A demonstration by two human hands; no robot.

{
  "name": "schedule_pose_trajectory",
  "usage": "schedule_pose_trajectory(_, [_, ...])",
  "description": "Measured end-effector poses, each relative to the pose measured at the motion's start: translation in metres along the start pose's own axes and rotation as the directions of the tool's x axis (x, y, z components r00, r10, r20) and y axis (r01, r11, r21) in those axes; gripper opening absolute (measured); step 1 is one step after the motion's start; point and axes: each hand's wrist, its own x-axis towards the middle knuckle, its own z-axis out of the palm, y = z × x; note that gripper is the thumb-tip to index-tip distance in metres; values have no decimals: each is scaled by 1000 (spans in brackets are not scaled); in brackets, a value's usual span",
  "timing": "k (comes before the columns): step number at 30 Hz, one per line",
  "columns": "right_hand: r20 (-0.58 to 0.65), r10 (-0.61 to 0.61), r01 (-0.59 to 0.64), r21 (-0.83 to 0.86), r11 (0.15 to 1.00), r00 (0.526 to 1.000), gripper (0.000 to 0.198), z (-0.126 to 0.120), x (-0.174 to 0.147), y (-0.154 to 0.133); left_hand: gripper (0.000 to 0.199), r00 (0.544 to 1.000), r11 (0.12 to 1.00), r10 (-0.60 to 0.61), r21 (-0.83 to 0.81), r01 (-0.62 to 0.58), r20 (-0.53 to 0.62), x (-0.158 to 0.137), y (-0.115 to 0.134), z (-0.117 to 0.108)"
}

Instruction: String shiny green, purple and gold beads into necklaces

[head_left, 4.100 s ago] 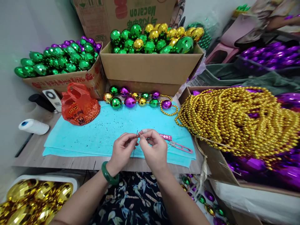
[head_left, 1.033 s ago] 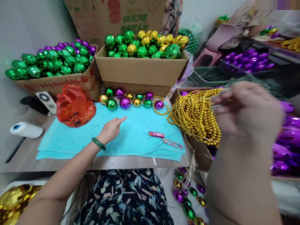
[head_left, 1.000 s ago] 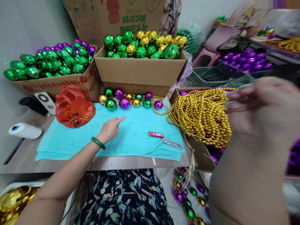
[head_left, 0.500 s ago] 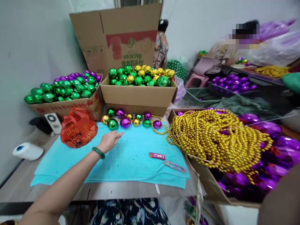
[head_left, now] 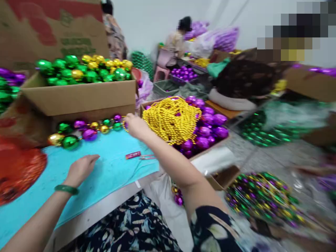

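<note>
Since half a second ago the view has swung to the right, and the right hand (head_left: 135,126), then out of sight, has come to the far right corner of the blue towel (head_left: 112,148); its grip is blurred at the end of the bead strand (head_left: 89,134), and I cannot tell whether it is grasping anything. The left hand (head_left: 82,169) remains over the towel's middle, fingers forward, its grip also unclear. The strand lies along the towel's far edge. The step in hand looks like handling that strand end; such a move would call for a fine pinch there and a steady left hand. On the towel's right side, the pink packet (head_left: 133,155) has pale marks too small to read, beside the snips (head_left: 147,157). Beyond the towel, the tall carton (head_left: 52,31) shows green lettering, too blurred to read.
</note>
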Motion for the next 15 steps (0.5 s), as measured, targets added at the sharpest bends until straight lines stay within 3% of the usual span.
schedule_pose_trajectory(2, [287, -93, 173, -270, 947, 954, 17, 13, -19, 12, 42, 999, 995, 41, 89, -44, 34, 7, -1, 11])
schedule_pose_trajectory(4, [421, -82, 263, -392, 882, 903, 23, 11, -38, 24, 43, 994, 981, 103, 161, -110, 47, 13, -2, 21])
schedule_pose_trajectory(5, [432, -65, 264, -418, 869, 899, 24, 6, -46, 30, 42, 991, 972, 127, 194, -134, 44, 17, -3, 25])
schedule_pose_trajectory(8, [397, -8, 194, -431, 881, 918, 25, -18, -67, 43, 40, 990, 959, 141, 243, -143, 26, 22, 2, 28])
schedule_pose_trajectory(11, [312, -5, 122, -356, 926, 950, 31, -37, -91, 52, 40, 986, 978, 127, 151, -142, 106, 13, 19, 15])
schedule_pose_trajectory(12, [260, -26, 111, -316, 942, 965, 34, -37, -99, 58, 39, 979, 983, 128, 111, -146, 157, 10, 26, 9])
schedule_pose_trajectory(15, [123, -115, 135, -167, 977, 986, 36, -14, -110, 84, 27, 993, 996, 58, 63, -64, 103, 14, 34, -9])
